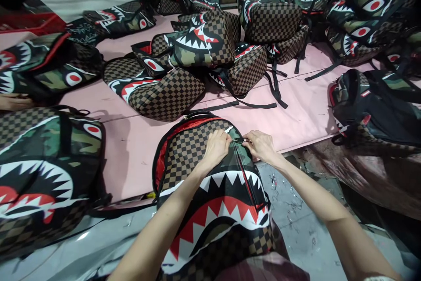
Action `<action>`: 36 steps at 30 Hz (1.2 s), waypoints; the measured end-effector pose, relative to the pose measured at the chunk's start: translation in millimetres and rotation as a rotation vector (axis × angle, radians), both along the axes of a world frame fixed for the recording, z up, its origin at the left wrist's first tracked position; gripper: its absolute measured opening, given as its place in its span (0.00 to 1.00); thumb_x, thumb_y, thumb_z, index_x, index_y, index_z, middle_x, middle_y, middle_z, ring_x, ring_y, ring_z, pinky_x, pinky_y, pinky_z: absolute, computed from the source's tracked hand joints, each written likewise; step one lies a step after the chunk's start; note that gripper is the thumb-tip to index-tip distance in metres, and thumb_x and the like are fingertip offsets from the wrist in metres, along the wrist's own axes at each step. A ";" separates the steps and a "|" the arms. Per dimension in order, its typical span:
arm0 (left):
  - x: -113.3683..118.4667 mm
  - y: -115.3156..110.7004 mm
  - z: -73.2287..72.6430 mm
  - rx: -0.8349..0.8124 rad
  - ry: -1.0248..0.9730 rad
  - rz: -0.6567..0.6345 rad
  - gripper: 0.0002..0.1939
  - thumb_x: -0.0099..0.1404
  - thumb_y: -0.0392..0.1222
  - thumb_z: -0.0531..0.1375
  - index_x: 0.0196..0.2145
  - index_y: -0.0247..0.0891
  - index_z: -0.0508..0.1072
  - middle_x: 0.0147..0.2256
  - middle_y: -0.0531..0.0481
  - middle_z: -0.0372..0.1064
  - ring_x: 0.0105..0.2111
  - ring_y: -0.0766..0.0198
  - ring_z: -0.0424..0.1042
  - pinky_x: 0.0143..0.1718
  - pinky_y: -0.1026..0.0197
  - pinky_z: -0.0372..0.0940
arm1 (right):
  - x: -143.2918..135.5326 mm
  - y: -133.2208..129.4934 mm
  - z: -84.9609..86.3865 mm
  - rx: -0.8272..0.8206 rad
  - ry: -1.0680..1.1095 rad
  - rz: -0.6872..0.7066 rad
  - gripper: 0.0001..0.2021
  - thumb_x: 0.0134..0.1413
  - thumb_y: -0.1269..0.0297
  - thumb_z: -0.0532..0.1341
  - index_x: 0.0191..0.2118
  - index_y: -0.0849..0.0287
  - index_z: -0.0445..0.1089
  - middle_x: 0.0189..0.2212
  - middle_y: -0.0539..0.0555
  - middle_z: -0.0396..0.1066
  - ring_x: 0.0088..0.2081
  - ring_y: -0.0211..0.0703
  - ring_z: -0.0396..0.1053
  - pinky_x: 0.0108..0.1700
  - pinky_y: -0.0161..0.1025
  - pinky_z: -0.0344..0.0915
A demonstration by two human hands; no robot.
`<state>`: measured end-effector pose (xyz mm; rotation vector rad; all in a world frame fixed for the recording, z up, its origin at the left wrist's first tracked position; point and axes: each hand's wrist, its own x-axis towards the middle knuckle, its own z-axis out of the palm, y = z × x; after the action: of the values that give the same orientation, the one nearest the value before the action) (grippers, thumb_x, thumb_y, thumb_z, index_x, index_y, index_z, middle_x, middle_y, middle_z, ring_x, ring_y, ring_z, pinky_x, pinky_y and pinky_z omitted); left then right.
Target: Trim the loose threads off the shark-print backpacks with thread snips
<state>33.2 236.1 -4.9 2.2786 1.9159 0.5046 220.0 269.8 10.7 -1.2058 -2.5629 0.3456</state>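
Note:
A backpack point(220, 193) with a brown-and-black checked print and a toothed shark mouth stands upright in front of me, its top zipper open along a red lining. My left hand point(217, 146) rests on its upper front, fingertips pinched together beside the front zipper point(245, 171); what they pinch is too small to make out. Between the fingers of my right hand point(260, 144) is a small dark pair of thread snips point(239, 140), pointing left at the zipper's upper part, close to my left fingertips.
Several similar backpacks point(167, 94) lie heaped on the pink table point(121, 154). Another backpack point(42, 176) stands at the left, and a dark one point(378, 110) lies at the right. A co-worker's hand point(15, 101) shows at the left edge. Thread scraps litter the floor point(286, 202).

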 end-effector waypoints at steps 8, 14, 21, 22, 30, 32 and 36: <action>2.2 -2.4 -1.3 0.028 0.017 0.014 0.10 0.66 0.40 0.47 0.30 0.37 0.65 0.32 0.47 0.64 0.35 0.58 0.61 0.37 0.56 0.55 | -9.0 2.4 2.8 0.024 -0.025 0.040 0.10 0.58 0.61 0.56 0.40 0.59 0.70 0.35 0.54 0.72 0.37 0.43 0.66 0.35 0.37 0.55; 2.6 5.2 2.8 -0.006 0.094 0.005 0.11 0.66 0.38 0.47 0.32 0.35 0.66 0.34 0.45 0.65 0.37 0.57 0.61 0.39 0.56 0.55 | -15.2 5.3 5.0 0.033 -0.058 0.085 0.09 0.58 0.64 0.54 0.36 0.59 0.72 0.34 0.56 0.72 0.37 0.43 0.65 0.36 0.37 0.56; 33.4 -49.2 33.8 -0.188 0.072 0.004 0.18 0.68 0.45 0.44 0.27 0.37 0.68 0.29 0.47 0.66 0.33 0.59 0.65 0.37 0.56 0.56 | 23.9 24.0 -43.8 -0.136 0.182 -0.396 0.13 0.59 0.59 0.52 0.45 0.56 0.68 0.42 0.52 0.71 0.42 0.42 0.66 0.41 0.36 0.61; 43.1 -64.8 36.4 -0.209 0.090 0.013 0.19 0.67 0.49 0.46 0.27 0.37 0.68 0.28 0.46 0.66 0.32 0.58 0.65 0.36 0.56 0.56 | 30.9 26.5 -54.5 -0.160 0.154 -0.468 0.13 0.58 0.60 0.53 0.46 0.56 0.67 0.42 0.53 0.71 0.43 0.44 0.66 0.42 0.38 0.61; 75.9 -115.9 34.8 -0.628 0.106 0.309 0.19 0.63 0.53 0.50 0.37 0.34 0.70 0.30 0.42 0.73 0.32 0.53 0.73 0.31 0.57 0.62 | 36.8 -14.2 -37.8 -0.057 0.178 -0.258 0.13 0.57 0.68 0.53 0.47 0.59 0.67 0.47 0.60 0.68 0.51 0.51 0.61 0.52 0.50 0.57; 70.7 -115.8 36.3 -0.655 0.087 0.236 0.18 0.65 0.46 0.46 0.34 0.35 0.72 0.31 0.41 0.74 0.34 0.53 0.74 0.31 0.58 0.62 | 33.8 -43.4 -15.7 -0.089 0.232 0.141 0.13 0.60 0.68 0.49 0.41 0.59 0.70 0.38 0.57 0.71 0.44 0.43 0.66 0.49 0.43 0.61; 68.6 -127.1 43.3 -0.547 0.071 0.226 0.17 0.64 0.38 0.46 0.35 0.33 0.74 0.32 0.40 0.75 0.34 0.53 0.74 0.32 0.58 0.62 | 23.3 -84.5 3.3 -0.053 0.043 0.659 0.11 0.56 0.74 0.52 0.39 0.62 0.71 0.39 0.57 0.71 0.50 0.45 0.63 0.57 0.47 0.55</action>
<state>101.8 109.1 38.4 1.7667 2.0355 -0.0857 243.3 185.2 14.0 -0.3218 -2.8585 0.5651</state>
